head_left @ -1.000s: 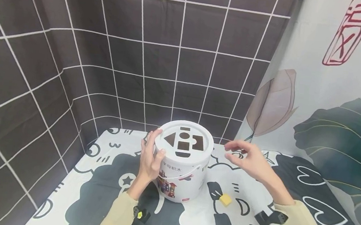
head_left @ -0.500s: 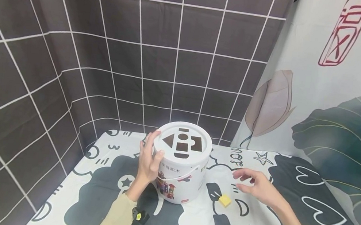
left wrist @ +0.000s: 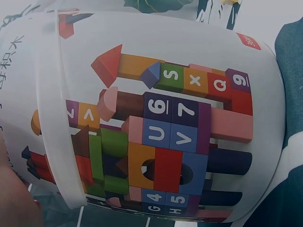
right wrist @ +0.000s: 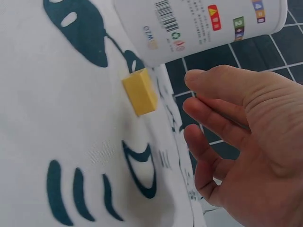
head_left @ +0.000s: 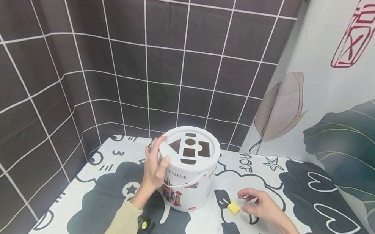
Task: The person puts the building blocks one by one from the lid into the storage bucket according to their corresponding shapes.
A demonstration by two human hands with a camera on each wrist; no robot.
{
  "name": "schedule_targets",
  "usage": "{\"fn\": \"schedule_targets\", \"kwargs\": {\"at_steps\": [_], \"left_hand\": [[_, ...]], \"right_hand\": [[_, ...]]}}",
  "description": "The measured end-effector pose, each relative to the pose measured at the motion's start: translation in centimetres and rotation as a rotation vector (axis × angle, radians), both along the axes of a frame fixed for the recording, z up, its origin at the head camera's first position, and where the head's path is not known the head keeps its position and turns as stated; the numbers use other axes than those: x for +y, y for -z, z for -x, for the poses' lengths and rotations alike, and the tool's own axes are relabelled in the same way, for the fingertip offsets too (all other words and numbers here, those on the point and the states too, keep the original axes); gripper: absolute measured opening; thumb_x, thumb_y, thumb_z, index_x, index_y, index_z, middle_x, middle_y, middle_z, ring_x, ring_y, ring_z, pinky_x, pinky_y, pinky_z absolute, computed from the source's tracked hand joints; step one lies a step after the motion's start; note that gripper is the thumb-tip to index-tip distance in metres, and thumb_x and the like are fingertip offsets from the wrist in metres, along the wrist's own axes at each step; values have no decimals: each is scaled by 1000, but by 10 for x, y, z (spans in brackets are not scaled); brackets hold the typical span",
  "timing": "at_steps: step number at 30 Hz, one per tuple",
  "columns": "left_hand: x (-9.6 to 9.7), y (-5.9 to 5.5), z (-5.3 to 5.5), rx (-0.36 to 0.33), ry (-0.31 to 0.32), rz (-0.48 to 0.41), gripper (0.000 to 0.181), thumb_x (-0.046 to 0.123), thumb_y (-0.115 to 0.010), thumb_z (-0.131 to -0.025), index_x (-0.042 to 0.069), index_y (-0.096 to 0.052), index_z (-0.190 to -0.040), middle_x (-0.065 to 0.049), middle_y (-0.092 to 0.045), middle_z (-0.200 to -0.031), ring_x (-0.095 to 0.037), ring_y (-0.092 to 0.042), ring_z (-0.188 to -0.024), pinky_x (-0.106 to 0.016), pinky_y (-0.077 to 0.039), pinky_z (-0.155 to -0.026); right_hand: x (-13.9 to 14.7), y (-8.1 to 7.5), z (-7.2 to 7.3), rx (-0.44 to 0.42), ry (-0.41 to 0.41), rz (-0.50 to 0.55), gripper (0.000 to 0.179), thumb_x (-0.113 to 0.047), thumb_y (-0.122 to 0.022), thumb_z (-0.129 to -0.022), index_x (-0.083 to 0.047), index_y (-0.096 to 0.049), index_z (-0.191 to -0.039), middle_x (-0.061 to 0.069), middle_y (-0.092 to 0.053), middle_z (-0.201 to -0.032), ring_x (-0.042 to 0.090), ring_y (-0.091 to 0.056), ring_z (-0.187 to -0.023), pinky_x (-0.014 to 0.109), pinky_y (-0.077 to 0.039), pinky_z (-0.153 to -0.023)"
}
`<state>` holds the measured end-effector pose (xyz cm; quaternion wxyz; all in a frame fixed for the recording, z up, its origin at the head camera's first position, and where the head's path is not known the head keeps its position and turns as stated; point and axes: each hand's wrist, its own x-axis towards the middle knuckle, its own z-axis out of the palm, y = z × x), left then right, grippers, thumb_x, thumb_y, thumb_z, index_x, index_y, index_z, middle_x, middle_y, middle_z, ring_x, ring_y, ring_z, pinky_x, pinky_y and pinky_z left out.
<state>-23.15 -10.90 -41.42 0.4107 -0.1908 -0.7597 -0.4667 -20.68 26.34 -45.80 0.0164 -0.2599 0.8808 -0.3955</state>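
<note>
A white lidded bucket (head_left: 188, 185) printed with colourful building blocks stands upright on the table. Its lid (head_left: 169, 157) has several shaped cut-outs, among them a triangle, a circle and a square. My left hand (head_left: 154, 167) holds the bucket at its left side, thumb and fingers spread round the lid's rim; the left wrist view shows mostly the printed bucket wall (left wrist: 189, 47). A small yellow block (head_left: 233, 208) lies on the cloth right of the bucket. Just right of that block hovers my right hand (head_left: 260, 206), thumb and fingers parted, nothing between them. A gap separates the fingertips from the yellow block (right wrist: 140, 92).
A white cloth (head_left: 210, 230) with black cartoon drawings covers the table. Behind it hangs a dark curtain (head_left: 165, 65) with a white grid, and a white curtain (head_left: 312, 107) with leaf prints hangs at the right. The bucket's thin white handle (head_left: 187, 184) hangs across its front.
My right hand has come down from beside the bucket's lid to near the yellow block. The left hand has stayed on the bucket, and the bucket and block have not moved.
</note>
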Motion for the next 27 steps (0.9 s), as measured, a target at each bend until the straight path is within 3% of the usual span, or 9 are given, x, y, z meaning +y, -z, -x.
{"fn": "schedule_targets", "kwargs": {"at_steps": [16,27], "left_hand": [[0,0,0,-26,11,-9,64,34,-40,-85,1,-50,-139,-20,-53,-141,-49,-35,-138,-69,-4,-112],[-1,-1,-1,-29,21,-10,64,35,-40,-86,1,-50,-139,-21,-52,-142,-49,-35,-138,-69,-4,-112]], "right_hand": [[-1,15,3,-100,-48,-47,42,-15,-81,-78,-8,-68,-117,9,-66,-115,19,-61,-93,33,-53,-79],[-7,20,5,-98,-25,-93,43,-13,-82,-74,-9,-70,-115,0,-65,-104,12,-57,-85,29,-51,-72]]}}
